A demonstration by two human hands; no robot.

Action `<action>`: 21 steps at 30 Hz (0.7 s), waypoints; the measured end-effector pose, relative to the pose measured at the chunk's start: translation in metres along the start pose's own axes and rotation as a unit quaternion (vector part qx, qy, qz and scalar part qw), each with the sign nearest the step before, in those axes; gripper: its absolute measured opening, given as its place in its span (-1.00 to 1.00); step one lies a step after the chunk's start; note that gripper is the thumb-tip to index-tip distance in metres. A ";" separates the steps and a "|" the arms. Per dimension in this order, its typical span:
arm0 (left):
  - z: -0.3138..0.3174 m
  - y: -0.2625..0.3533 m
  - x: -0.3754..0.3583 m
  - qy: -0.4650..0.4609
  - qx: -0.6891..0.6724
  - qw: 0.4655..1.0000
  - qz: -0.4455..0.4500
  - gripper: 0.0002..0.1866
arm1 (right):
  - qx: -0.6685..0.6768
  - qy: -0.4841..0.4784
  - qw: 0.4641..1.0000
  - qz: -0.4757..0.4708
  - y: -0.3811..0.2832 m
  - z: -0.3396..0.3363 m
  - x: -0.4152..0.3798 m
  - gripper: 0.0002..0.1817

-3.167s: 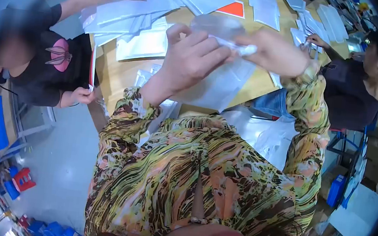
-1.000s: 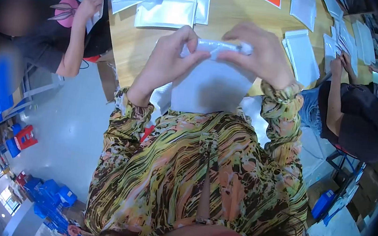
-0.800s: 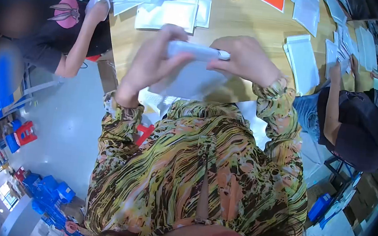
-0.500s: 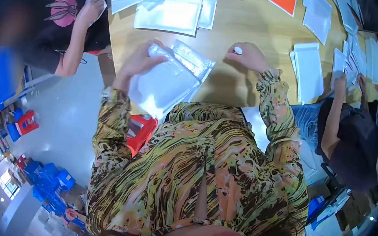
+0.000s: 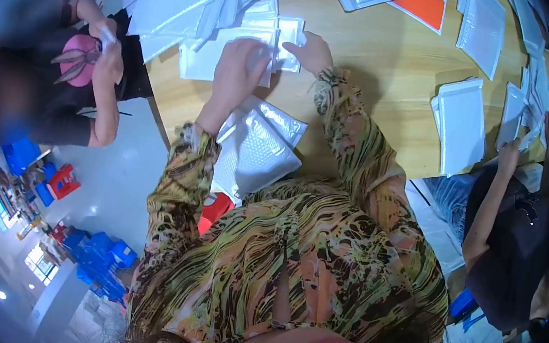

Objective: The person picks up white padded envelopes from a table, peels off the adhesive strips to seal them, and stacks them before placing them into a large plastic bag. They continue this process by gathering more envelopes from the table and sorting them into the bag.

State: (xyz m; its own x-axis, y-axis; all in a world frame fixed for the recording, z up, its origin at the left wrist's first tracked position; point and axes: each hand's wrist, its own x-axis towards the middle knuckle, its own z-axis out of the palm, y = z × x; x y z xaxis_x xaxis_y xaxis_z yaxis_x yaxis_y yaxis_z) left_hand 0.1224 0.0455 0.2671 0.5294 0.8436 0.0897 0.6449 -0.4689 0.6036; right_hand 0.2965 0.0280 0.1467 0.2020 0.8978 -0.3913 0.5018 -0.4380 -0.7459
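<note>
My left hand (image 5: 236, 74) is over a stack of white bubble mailers (image 5: 196, 59), thumb apart from the curled fingers. My right hand (image 5: 313, 54) reaches in from the other side, its thumb and fingertips drawn together at the right edge of a small white mailer (image 5: 287, 56). What sits between those fingertips I cannot make out. Below my hands, silvery-white bubble mailers (image 5: 259, 152) lie overlapped at the table's front edge, against my patterned top. Neither hand is on them.
Large translucent mailers (image 5: 182, 6) spread over the table's far left. An orange-red piece (image 5: 421, 10) lies at the back, with a mailer stack (image 5: 459, 126) on the right. One person (image 5: 105, 68) works at the left, another (image 5: 512, 221) at the right. A red stool (image 5: 214, 212) stands below the edge.
My left hand has let go of the silvery mailers by my lap and moved up to the white stack. The right hand has moved left to the small mailer, its small white piece no longer plainly visible.
</note>
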 end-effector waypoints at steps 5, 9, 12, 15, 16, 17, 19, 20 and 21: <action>0.043 0.015 0.106 -0.051 -0.210 0.963 -0.162 -0.61 | 0.133 -0.012 0.989 -0.069 0.000 0.007 -0.028 -0.55; 0.130 -0.010 0.162 -0.119 -0.224 0.917 -0.308 -0.52 | 0.200 0.012 0.979 -0.039 -0.004 0.028 -0.061 -0.63; 0.168 -0.035 0.179 -0.010 -0.304 0.889 -0.342 -0.59 | 0.323 0.113 0.939 -0.034 -0.009 0.030 -0.093 -0.67; 0.119 -0.028 0.176 0.090 -0.171 0.961 -0.200 -0.69 | 0.182 0.160 0.968 0.061 0.021 -0.014 -0.126 -0.65; 0.081 -0.013 0.173 0.093 -0.100 0.981 -0.134 -0.74 | 0.294 0.160 0.937 0.103 0.035 -0.029 -0.136 -0.65; 0.047 0.003 0.171 0.101 -0.131 0.981 -0.103 -0.70 | 0.400 0.155 0.892 0.143 0.049 -0.047 -0.146 -0.65; -0.015 0.008 0.158 0.110 -0.152 0.981 -0.052 -0.70 | 0.340 0.228 0.905 0.117 0.053 -0.104 -0.162 -0.63; -0.044 0.004 0.146 0.110 -0.143 0.983 -0.031 -0.74 | 0.352 0.228 0.899 0.126 0.041 -0.131 -0.170 -0.60; -0.067 0.006 0.130 0.103 -0.051 0.993 -0.035 -0.73 | 0.243 0.259 0.931 0.084 0.043 -0.153 -0.173 -0.67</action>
State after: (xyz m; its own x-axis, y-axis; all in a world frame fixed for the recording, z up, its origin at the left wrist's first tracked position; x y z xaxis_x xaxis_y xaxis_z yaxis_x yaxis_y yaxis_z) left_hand 0.1587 0.1698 0.3354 0.3554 0.9133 0.1987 0.6105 -0.3878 0.6906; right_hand 0.4115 -0.1392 0.2645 0.6849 0.6613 -0.3059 0.0120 -0.4301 -0.9027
